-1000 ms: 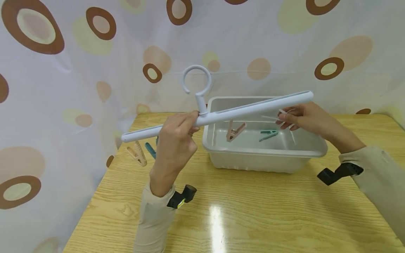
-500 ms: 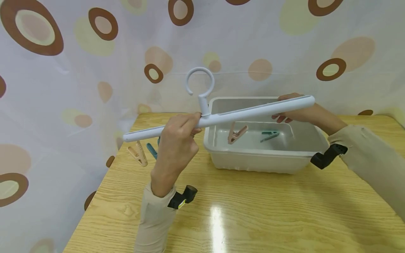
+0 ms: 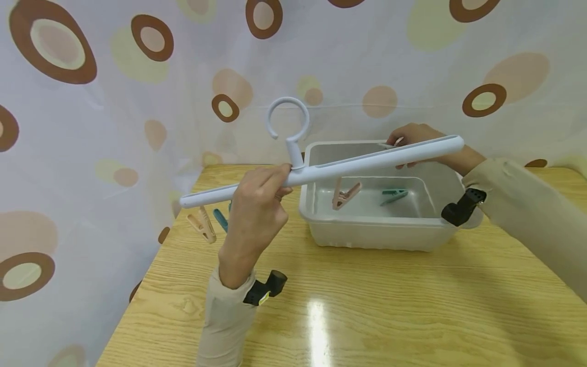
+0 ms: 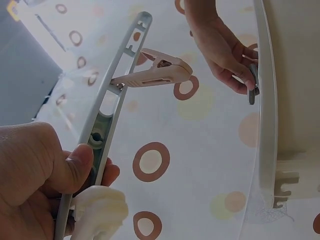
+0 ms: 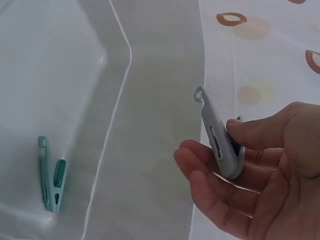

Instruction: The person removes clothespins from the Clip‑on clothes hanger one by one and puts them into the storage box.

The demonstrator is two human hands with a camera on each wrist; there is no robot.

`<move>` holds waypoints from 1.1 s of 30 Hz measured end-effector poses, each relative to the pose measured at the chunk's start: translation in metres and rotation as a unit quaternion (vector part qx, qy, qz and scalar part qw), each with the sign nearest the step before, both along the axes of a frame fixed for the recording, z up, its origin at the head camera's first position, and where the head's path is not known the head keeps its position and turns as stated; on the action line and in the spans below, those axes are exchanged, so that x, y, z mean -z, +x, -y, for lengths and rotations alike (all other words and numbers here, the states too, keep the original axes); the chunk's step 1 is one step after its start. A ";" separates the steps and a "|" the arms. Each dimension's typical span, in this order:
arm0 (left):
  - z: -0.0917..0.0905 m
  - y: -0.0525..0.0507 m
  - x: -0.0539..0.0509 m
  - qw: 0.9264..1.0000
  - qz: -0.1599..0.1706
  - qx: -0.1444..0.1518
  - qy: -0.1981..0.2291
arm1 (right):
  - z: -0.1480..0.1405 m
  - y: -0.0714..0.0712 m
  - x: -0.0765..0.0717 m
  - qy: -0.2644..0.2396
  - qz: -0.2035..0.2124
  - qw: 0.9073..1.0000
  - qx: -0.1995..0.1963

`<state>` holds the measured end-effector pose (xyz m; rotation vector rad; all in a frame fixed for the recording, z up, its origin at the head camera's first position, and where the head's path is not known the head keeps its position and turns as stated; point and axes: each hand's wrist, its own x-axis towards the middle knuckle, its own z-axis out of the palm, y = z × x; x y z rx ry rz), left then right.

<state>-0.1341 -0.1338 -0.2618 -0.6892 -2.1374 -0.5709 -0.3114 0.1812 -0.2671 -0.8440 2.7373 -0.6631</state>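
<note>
My left hand grips a pale plastic clothes hanger beside its hook, holding it tilted above the table. From the hanger's right arm hangs a pink clothespin; the left wrist view shows its end at a slot. Behind that arm, my right hand is over the back of the white basin. A grey clothespin is pinched between its thumb and fingers, hook end outward. In the basin lies a teal clothespin.
Under the hanger's left arm are a beige clothespin and a blue one, partly hidden; whether they hang or lie on the wooden table I cannot tell. A patterned curtain stands behind the table.
My right hand has moved left and slightly up, away from the basin's right side to behind the hanger's right arm, still holding the clothespin. The left hand and hanger have barely shifted.
</note>
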 end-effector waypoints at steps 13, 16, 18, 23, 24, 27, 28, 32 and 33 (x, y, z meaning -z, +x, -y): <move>-0.002 0.002 0.001 1.000 0.004 0.008 0.001 | 0.030 -0.014 0.014 -0.036 -0.071 0.997 -0.017; -0.002 0.002 0.001 1.000 0.004 0.007 0.001 | 0.033 -0.021 0.030 -0.018 -0.086 0.995 -0.054; -0.002 0.003 0.001 1.000 0.004 0.006 0.001 | 0.034 -0.021 0.042 -0.009 -0.101 0.991 -0.087; -0.003 0.004 0.000 1.000 0.009 0.006 -0.001 | 0.040 -0.002 0.058 -0.020 -0.007 0.996 -0.086; -0.003 0.004 0.000 1.000 0.010 0.006 -0.002 | 0.041 0.002 0.060 -0.023 0.028 0.996 -0.076; -0.003 0.004 0.000 1.000 0.009 0.006 -0.005 | 0.045 0.007 0.068 -0.019 0.082 0.995 -0.063; -0.003 0.004 0.000 1.000 0.009 0.006 -0.006 | 0.046 0.008 0.070 -0.011 0.086 0.994 -0.067; -0.003 0.003 0.000 1.000 0.009 0.009 -0.006 | 0.049 0.009 0.072 0.004 0.080 0.995 -0.061; -0.004 0.003 0.000 1.000 0.009 0.010 -0.005 | 0.050 0.010 0.071 0.011 0.077 0.995 -0.058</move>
